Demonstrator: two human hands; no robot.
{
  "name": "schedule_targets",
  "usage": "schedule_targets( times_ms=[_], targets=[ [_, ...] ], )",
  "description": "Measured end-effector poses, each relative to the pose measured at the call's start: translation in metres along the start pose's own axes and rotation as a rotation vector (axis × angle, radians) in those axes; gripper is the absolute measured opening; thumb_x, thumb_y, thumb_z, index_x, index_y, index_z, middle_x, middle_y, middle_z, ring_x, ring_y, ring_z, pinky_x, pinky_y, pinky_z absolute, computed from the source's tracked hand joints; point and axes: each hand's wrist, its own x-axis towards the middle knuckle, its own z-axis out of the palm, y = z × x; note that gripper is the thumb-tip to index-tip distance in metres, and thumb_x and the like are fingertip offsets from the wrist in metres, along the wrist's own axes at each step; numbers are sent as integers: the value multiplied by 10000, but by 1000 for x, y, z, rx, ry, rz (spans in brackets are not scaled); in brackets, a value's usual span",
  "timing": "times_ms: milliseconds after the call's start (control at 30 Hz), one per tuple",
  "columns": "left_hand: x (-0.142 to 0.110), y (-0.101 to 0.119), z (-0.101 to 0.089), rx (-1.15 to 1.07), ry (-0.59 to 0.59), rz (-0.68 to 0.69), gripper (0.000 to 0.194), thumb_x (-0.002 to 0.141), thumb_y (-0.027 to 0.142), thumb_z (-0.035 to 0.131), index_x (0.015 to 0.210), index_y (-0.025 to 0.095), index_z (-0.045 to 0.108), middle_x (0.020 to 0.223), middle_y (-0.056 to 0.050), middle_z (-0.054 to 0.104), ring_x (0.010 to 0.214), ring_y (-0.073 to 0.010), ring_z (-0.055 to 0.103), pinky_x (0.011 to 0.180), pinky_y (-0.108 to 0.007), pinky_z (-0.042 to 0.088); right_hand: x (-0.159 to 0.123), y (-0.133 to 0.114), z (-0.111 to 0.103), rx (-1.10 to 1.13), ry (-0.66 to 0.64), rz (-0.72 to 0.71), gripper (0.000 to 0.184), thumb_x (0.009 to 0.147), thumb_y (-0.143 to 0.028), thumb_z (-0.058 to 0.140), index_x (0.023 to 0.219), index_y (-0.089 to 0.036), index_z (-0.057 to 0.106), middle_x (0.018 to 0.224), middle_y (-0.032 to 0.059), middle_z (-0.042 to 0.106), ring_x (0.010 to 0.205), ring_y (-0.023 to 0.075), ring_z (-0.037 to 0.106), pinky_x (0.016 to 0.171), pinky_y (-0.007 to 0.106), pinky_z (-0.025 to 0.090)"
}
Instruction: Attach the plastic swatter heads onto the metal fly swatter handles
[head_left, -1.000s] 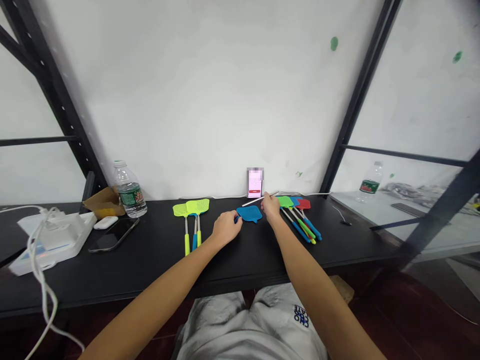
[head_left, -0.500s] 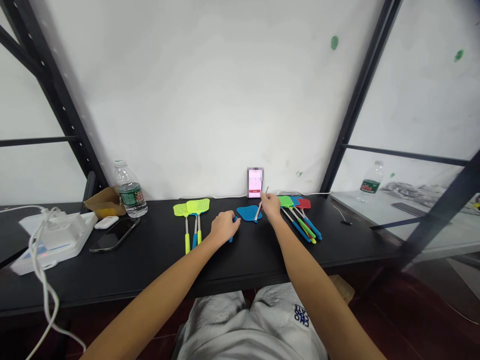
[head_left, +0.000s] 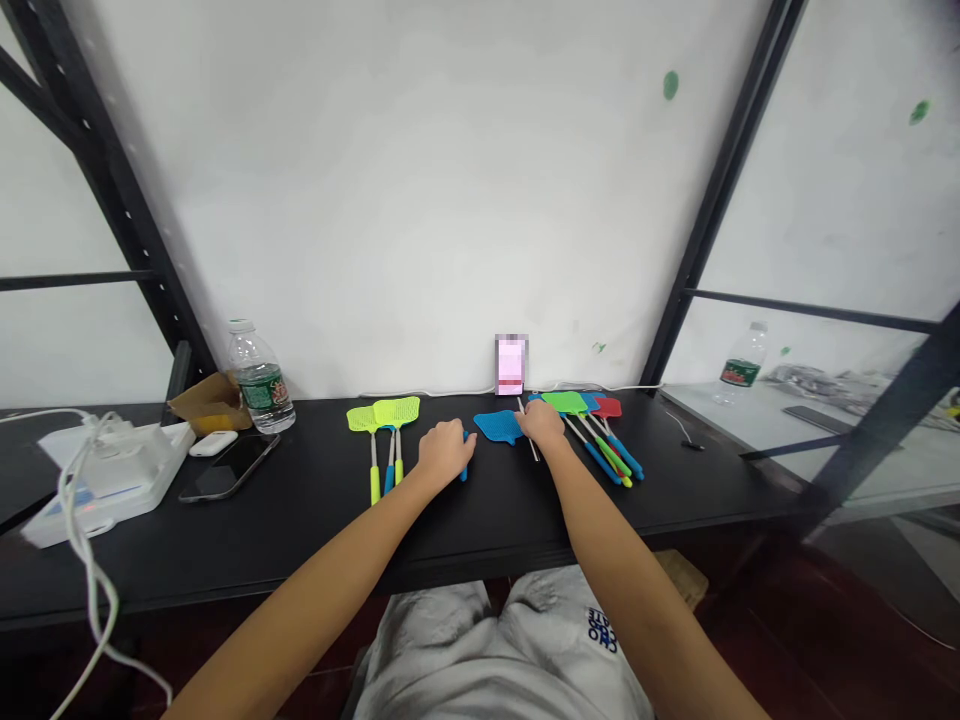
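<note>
My left hand [head_left: 444, 450] is closed round a blue handle [head_left: 466, 458] above the black tabletop. In my right hand [head_left: 543, 422] is a thin silvery rod [head_left: 534, 448], its ends showing above and below the fingers. Between the hands lies a blue fly swatter head [head_left: 495, 426], flat on the table; no rod is visible joined to it. Left of my left hand lie lime fly swatters [head_left: 397, 411] with a blue-handled one between their handles. Beside my right hand is a fanned pile of fly swatters, a green one [head_left: 564, 402] on top and a red one [head_left: 609, 407] at the side.
A phone [head_left: 511, 366] leans on the wall at the back. At the left are a water bottle [head_left: 262, 385], a dark phone [head_left: 231, 470], a white case [head_left: 214, 444], an open carton [head_left: 206, 405] and a power strip [head_left: 127, 480] with cables. Black metal posts [head_left: 720, 200] flank the table.
My right hand has come down a little, and the rod in it has swung to tilt the other way, its near end now further right. My left hand keeps the blue handle, barely moved.
</note>
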Motion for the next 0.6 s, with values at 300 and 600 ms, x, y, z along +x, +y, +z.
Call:
schedule_targets(
  times_ms=[300, 600],
  targets=[
    [-2, 0, -3, 34, -31, -4, 298, 875, 409, 498, 1016, 166, 599, 1029, -151, 683, 960, -292, 656, 766, -348, 477, 3, 5, 2, -106, 1, 37, 291, 825, -249, 614, 1089, -130, 635, 1105, 205, 643, 1055, 323, 628, 791, 379, 493],
    [-2, 0, 0, 36, -23, 17, 374, 866, 496, 467, 985, 165, 594, 988, -149, 684, 923, -313, 661, 734, -368, 479, 2, 5, 2, -113, -2, 38, 301, 824, -251, 615, 1100, -132, 635, 1126, 199, 645, 1022, 304, 644, 772, 359, 498]
  ],
)
